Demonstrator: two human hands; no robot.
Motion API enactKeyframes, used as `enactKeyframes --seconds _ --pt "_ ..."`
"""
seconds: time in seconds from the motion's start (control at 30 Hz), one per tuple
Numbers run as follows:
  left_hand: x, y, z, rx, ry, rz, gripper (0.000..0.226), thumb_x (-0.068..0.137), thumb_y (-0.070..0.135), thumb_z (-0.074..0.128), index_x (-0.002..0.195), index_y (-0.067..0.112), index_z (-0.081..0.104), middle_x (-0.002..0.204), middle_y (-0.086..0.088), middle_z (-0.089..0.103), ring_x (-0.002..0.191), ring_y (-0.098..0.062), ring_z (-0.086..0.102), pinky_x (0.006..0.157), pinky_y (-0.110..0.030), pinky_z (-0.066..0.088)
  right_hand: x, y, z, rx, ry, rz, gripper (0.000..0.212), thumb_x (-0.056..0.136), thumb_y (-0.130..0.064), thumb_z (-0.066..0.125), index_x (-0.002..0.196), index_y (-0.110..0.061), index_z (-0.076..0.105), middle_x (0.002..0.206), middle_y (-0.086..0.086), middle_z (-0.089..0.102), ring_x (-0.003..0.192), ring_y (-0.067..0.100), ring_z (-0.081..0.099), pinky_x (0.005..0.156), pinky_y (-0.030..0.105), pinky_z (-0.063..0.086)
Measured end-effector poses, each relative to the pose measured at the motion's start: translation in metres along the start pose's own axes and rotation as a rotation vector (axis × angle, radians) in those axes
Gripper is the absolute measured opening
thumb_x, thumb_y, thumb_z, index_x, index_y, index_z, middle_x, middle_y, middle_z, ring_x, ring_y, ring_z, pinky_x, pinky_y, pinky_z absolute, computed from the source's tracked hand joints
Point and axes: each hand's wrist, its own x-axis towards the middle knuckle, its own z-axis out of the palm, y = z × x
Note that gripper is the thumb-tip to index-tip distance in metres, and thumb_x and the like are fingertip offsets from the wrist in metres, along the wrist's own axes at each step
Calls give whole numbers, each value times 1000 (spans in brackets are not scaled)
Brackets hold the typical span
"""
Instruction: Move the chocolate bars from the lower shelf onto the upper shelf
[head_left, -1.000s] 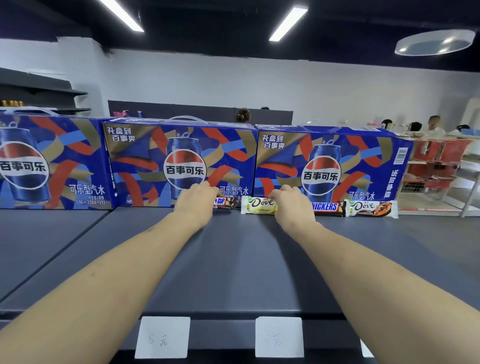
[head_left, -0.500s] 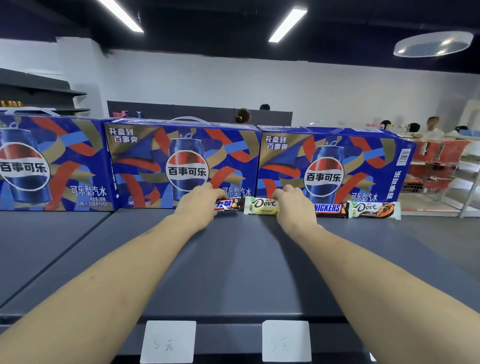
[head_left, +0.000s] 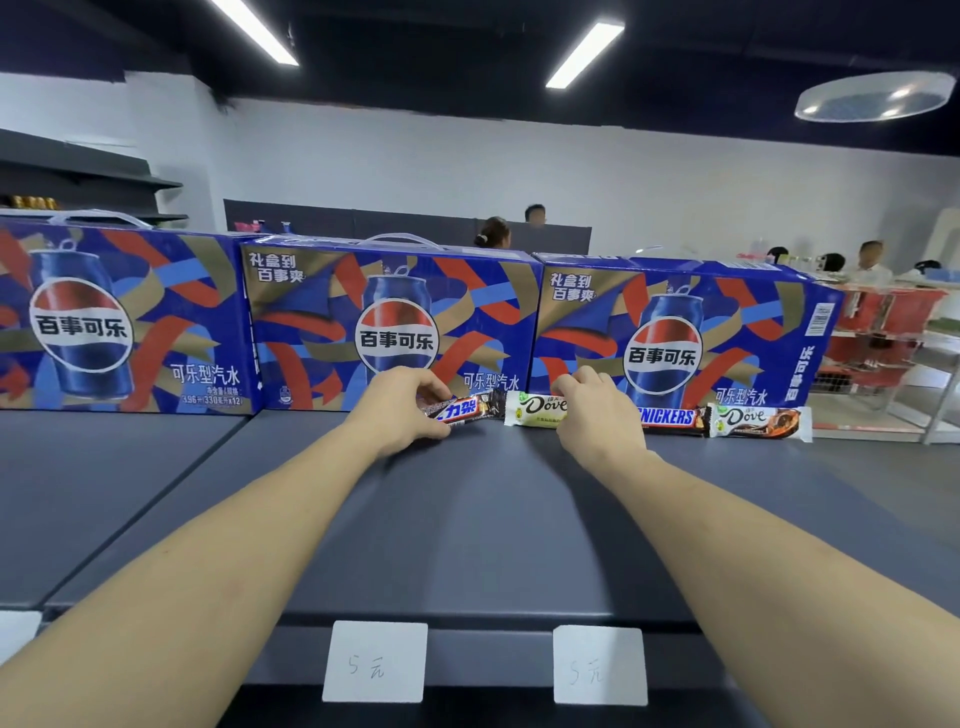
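— Now, what is held by the hands?

— A dark-wrapped Snickers bar with Chinese lettering (head_left: 464, 410) is pinched at its left end by the left hand (head_left: 402, 410), thumb below and fingers curled above. The right hand (head_left: 597, 415) is laid with curled fingers over the join between a pale green-and-white Dove bar (head_left: 535, 409) and a brown Snickers bar with blue lettering (head_left: 670, 417); whether either is gripped cannot be told.

— And where are the bars placed?

— All are lined up on the dark grey upper shelf (head_left: 467, 519), against the foot of the blue Pepsi gift cartons (head_left: 395, 322). A white-and-brown Dove bar (head_left: 761, 422) is seen at the right end of the row, just beside the brown Snickers bar. Two white handwritten price tags (head_left: 375, 661) are fixed on the shelf's front edge.
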Motion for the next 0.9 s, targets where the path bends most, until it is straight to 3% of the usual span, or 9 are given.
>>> enactKeyframes --seconds 0.23,0.6,0.8,0.9 --pt "-13 -4 -10 5 30 17 36 68 11 83 100 21 70 98 10 67 73 -2 55 61 -13 38 -6 -18 -6 4 0 -3 39 89 -7 53 127 -17 54 117 5 53 108 26 49 75 34 43" --pt "-34 -17 -17 -14 37 25 28 80 23 76 107 22 70 100 9 68 83 -6 59 64 -14 39 -25 -52 -17 10 -33 -40 39 90 -9 51 127 -17 54 118 5 55 108 26 49 73 35 45" --pt "-63 -13 -33 -44 16 -44 15 93 25 59 95 19 72 74 14 63 65 -1 55 70 -24 45 -43 -66 -33 23 -21 -75 38 92 -11 50 129 -18 54 119 5 55 110 26 49 66 32 36" --pt "-83 -6 -44 -7 39 -66 26 95 22 54 75 10 65 68 0 62 59 -8 49 64 -25 39 -54 -71 -42 34 -1 -93 33 91 -11 50 123 -18 57 113 4 55 105 26 50 66 33 38"
